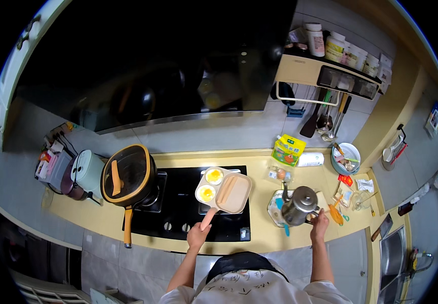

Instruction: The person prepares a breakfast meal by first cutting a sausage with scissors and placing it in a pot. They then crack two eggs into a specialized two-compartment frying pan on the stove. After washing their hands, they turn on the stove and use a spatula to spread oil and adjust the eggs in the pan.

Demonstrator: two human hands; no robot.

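Note:
My left hand (197,236) grips the pink handle of a beige divided frying pan (244,195) over the right side of the black gas hob (177,212). One fried egg (214,176) and another fried egg (206,193) fill its two round wells. Two long sausage-like pieces (229,189) lie in the larger compartment. My right hand (320,226) is closed around the handle of a metal kettle (299,207), spout turned away from me. Partly behind the kettle are a plate (274,214) and a blue utensil (279,203); whether the kettle touches them, I cannot tell.
A lidded pan (127,174) occupies the left burner, its handle jutting over the counter edge. A yellow-green pouch (288,150), a bagged egg (281,174) and a bowl (345,161) stand behind the kettle. Right of it lie orange scissors (336,214) and a cleaver (385,227).

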